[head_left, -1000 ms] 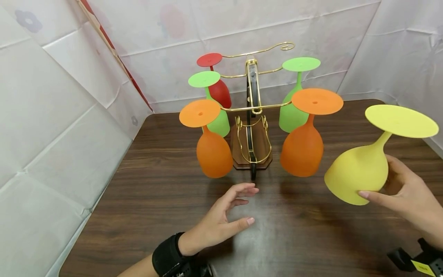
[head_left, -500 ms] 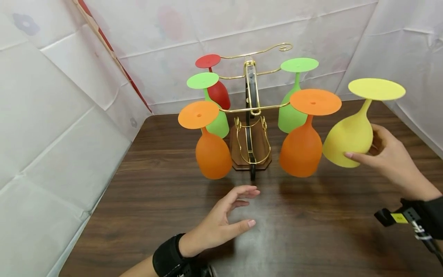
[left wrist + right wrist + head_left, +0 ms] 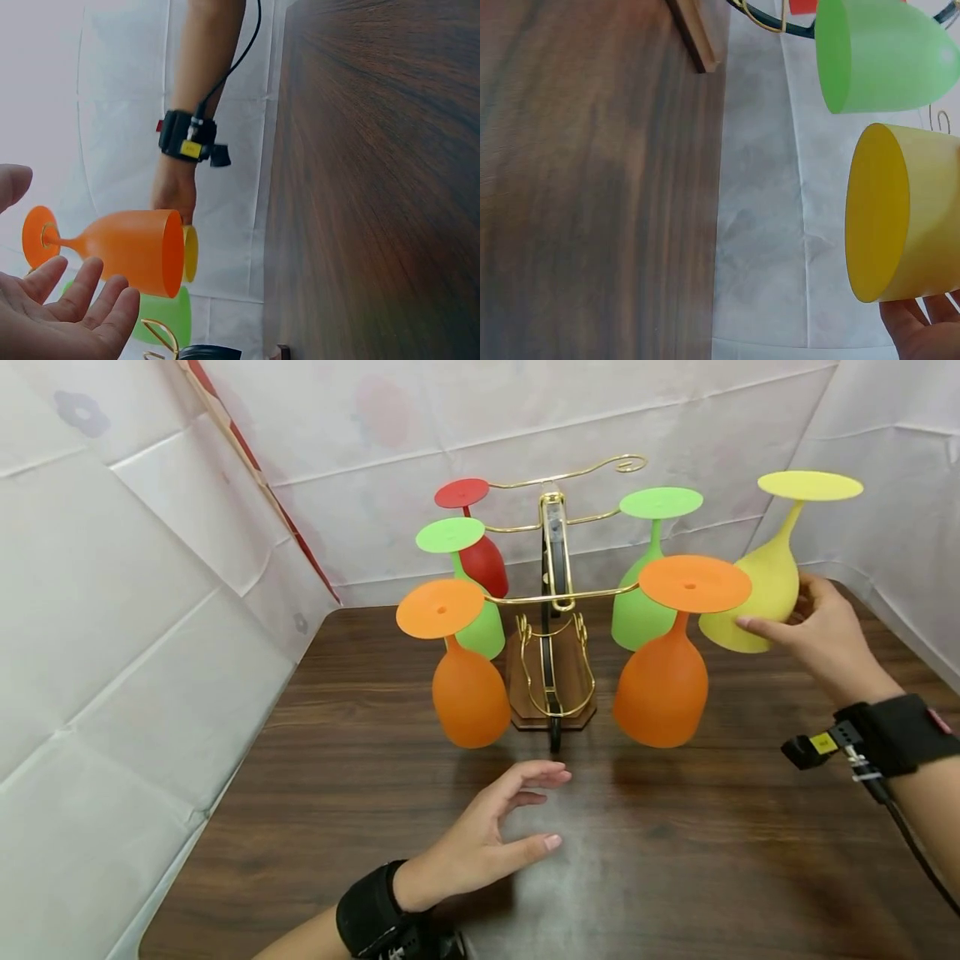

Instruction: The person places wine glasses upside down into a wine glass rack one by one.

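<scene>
My right hand point(image 3: 828, 631) grips the bowl of a yellow wine glass point(image 3: 780, 572), held upside down right of the rack. In the right wrist view the yellow glass point(image 3: 930, 217) hangs mouth down beside a green wine glass point(image 3: 885, 56). The gold wire rack point(image 3: 553, 552) carries upturned glasses: a red one point(image 3: 483, 564) and a green one point(image 3: 480, 631) on the left, with an orange one point(image 3: 471, 697) in front; on the right, a green one point(image 3: 641, 610) and an orange one point(image 3: 660, 693). My left hand point(image 3: 487, 835) hovers before the rack, fingers extended, holding nothing.
The rack's wooden base point(image 3: 562, 677) stands on the dark wood table point(image 3: 337, 793). White sheeting point(image 3: 360, 435) encloses the back and sides. At the back right, the rack's top wire ends in a gold curl point(image 3: 630, 463).
My right hand has carried the yellow wine glass away from me, toward the back of the table, to behind the right orange glass. The left hand has stayed nearly still.
</scene>
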`<move>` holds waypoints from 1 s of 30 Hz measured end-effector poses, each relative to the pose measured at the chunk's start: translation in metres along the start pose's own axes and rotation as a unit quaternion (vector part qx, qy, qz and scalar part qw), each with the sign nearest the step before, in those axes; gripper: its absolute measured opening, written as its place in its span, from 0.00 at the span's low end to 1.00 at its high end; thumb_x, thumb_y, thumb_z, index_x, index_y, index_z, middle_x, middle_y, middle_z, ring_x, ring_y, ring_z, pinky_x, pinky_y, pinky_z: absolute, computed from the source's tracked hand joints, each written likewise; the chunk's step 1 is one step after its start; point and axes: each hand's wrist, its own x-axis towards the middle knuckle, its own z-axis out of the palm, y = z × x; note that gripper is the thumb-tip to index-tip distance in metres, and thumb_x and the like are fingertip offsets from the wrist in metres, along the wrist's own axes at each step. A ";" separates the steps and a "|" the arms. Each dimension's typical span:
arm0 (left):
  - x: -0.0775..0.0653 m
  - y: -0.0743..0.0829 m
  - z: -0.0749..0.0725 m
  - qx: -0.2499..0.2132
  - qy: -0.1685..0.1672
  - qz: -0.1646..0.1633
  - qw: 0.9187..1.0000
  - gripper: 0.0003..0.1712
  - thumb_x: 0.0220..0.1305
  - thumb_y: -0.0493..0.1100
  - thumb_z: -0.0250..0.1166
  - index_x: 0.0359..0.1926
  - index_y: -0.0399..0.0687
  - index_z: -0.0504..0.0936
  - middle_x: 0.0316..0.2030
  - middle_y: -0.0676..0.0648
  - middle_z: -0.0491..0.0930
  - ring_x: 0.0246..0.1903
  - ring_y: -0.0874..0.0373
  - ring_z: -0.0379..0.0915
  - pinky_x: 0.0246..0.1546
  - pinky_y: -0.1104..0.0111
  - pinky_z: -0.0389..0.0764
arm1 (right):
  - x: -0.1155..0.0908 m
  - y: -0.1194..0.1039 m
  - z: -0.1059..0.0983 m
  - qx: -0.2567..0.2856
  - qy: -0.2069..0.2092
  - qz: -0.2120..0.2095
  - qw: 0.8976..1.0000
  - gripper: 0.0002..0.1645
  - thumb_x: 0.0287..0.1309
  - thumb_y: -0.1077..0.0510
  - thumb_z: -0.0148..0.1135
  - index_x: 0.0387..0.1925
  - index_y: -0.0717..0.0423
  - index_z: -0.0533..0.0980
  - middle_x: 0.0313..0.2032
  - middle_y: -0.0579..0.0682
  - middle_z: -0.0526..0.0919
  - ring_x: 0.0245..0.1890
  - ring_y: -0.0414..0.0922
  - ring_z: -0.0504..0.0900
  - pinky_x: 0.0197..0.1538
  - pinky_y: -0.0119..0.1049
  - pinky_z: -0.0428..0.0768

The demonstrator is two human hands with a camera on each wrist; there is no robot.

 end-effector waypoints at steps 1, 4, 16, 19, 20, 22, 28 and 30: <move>0.000 0.000 0.000 0.001 -0.001 0.000 1.000 0.31 0.62 0.34 0.61 0.65 0.43 0.62 0.61 0.46 0.69 0.60 0.54 0.65 0.60 0.61 0.69 | 0.005 -0.001 0.001 0.002 0.000 0.000 1.000 0.48 0.57 0.50 0.65 0.72 0.51 0.49 0.52 0.41 0.64 0.49 0.37 0.69 0.38 0.15 0.72; 0.001 0.000 0.000 0.004 -0.001 0.003 1.000 0.31 0.61 0.34 0.61 0.64 0.42 0.62 0.60 0.45 0.69 0.60 0.54 0.65 0.59 0.61 0.70 | 0.018 -0.003 0.006 0.006 0.001 0.000 1.000 0.48 0.57 0.49 0.64 0.72 0.51 0.49 0.53 0.43 0.64 0.50 0.40 0.68 0.38 0.16 0.72; -0.003 0.001 -0.001 0.009 0.002 0.004 1.000 0.31 0.62 0.34 0.61 0.64 0.45 0.62 0.60 0.45 0.69 0.60 0.54 0.65 0.59 0.59 0.70 | 0.055 -0.005 0.027 0.004 0.016 -0.019 1.000 0.46 0.60 0.47 0.56 0.72 0.55 0.46 0.68 0.61 0.54 0.61 0.52 0.62 0.46 0.26 0.69; -0.004 0.001 -0.001 0.010 0.003 0.004 1.000 0.31 0.62 0.34 0.61 0.65 0.46 0.62 0.60 0.45 0.69 0.60 0.51 0.65 0.59 0.59 0.70 | 0.062 -0.006 0.030 0.005 0.011 -0.030 0.999 0.45 0.62 0.47 0.54 0.72 0.56 0.47 0.68 0.60 0.55 0.61 0.52 0.63 0.46 0.27 0.69; -0.004 0.001 -0.001 0.010 0.004 0.004 1.000 0.31 0.62 0.34 0.61 0.65 0.46 0.62 0.60 0.45 0.69 0.60 0.51 0.65 0.59 0.59 0.70 | 0.065 -0.006 0.030 0.009 0.008 -0.037 0.999 0.44 0.63 0.48 0.54 0.72 0.57 0.48 0.66 0.60 0.57 0.59 0.50 0.66 0.45 0.26 0.70; -0.004 0.002 -0.002 0.011 0.005 0.003 1.000 0.31 0.62 0.34 0.61 0.65 0.45 0.62 0.60 0.45 0.69 0.60 0.50 0.65 0.59 0.59 0.70 | 0.068 -0.006 0.031 0.012 0.002 -0.043 0.999 0.42 0.64 0.49 0.53 0.72 0.59 0.49 0.66 0.61 0.57 0.59 0.49 0.66 0.44 0.25 0.70; -0.007 0.004 -0.002 0.017 0.010 -0.007 1.000 0.31 0.62 0.34 0.61 0.65 0.45 0.62 0.60 0.45 0.69 0.60 0.54 0.65 0.59 0.60 0.70 | 0.080 -0.015 0.037 0.008 -0.015 -0.027 0.999 0.41 0.65 0.51 0.50 0.72 0.60 0.47 0.68 0.63 0.54 0.66 0.55 0.59 0.62 0.41 0.66; -0.008 0.004 -0.002 0.018 0.014 -0.010 1.000 0.31 0.62 0.33 0.61 0.65 0.46 0.62 0.60 0.46 0.70 0.60 0.55 0.65 0.59 0.60 0.70 | 0.085 -0.019 0.039 0.012 -0.026 -0.029 0.999 0.41 0.65 0.53 0.52 0.72 0.60 0.46 0.68 0.64 0.54 0.67 0.58 0.58 0.65 0.48 0.63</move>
